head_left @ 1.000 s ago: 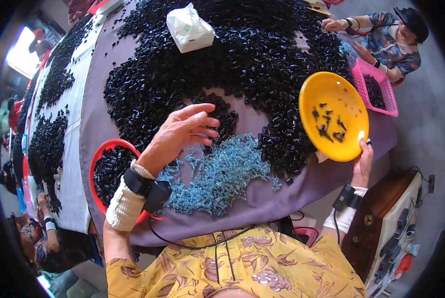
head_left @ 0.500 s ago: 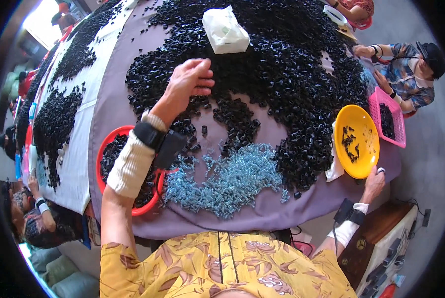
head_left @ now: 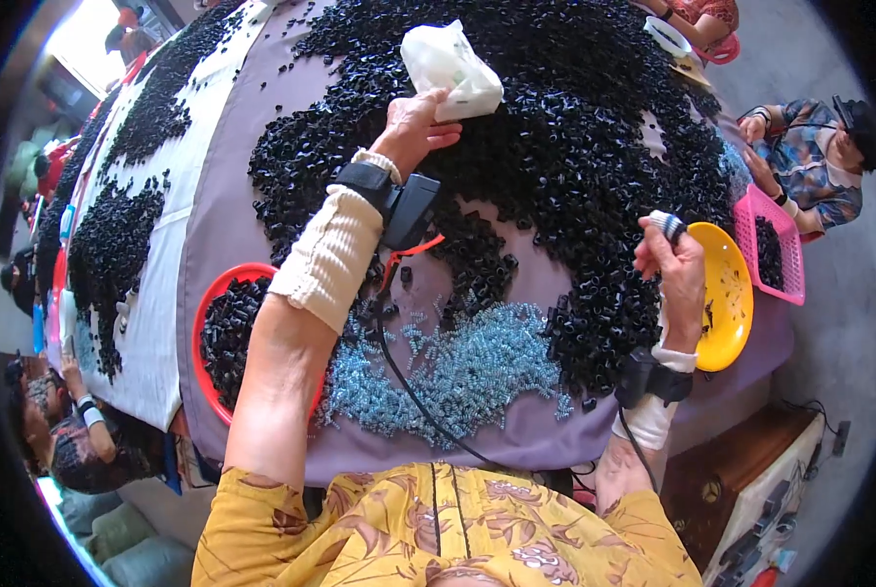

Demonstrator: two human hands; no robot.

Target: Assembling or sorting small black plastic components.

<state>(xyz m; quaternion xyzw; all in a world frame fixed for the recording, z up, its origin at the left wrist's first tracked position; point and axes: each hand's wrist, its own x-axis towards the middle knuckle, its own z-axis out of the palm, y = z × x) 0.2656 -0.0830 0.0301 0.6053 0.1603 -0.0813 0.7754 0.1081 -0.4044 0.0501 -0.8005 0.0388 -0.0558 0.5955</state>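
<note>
White packet [head_left: 455, 73] — left hand [head_left: 414, 127] grips edge | right hand [head_left: 677, 279] half-curled, hold unclear — by yellow plate [head_left: 733, 298]

1. Far left, a bright opening [head_left: 76, 39] lets in strong white light; whether window or doorway cannot be told.
2. Smooth grey floor [head_left: 805, 59] spreads along the right side.
3. Near right stands a brown wooden cabinet [head_left: 741, 452], its pale top [head_left: 792, 463] bearing dark devices [head_left: 773, 499].
4. A long table under mauve cloth [head_left: 225, 196] fills the middle, with white cloth [head_left: 159, 333] to its left.
5. Near left, plump grey-green sacks [head_left: 147, 563] sit low.
</note>
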